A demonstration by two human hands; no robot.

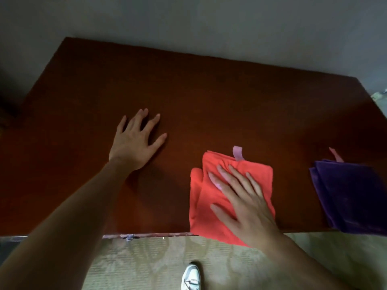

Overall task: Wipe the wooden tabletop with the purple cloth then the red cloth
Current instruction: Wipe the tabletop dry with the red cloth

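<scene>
The right hand [243, 204] presses flat, fingers straight, on the folded red cloth [211, 206] at the dark wooden surface's [188, 91] near edge; the left hand [134, 141] rests flat and empty to its left, and the folded purple cloth [351, 195] lies idle to its right.

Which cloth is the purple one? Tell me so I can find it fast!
Look at the dark wooden tabletop and follow its near edge to the far right. The purple cloth lies folded there, hanging slightly over the edge. Unlike the red cloth beside it, no hand is on it, and it is very dark.
</scene>
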